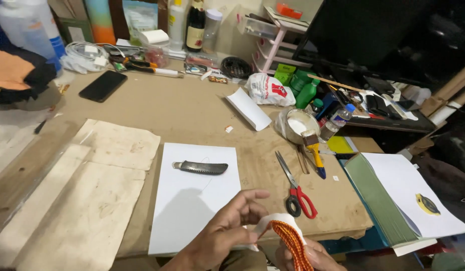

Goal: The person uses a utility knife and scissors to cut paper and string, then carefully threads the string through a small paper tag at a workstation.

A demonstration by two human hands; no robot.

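We see the left hand (220, 233) and right hand (313, 256) both closed on a white paper strip (277, 221) with an orange braided cord (293, 243), at the counter (192, 110) edge. A dark blade (200, 167) lies on a white sheet (192, 200); red-handled scissors (297, 188) just beside.

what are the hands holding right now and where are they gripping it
Both hands hold a white paper strip with orange braided cord. The left hand pinches the strip's left end; the right hand supports it from beneath.
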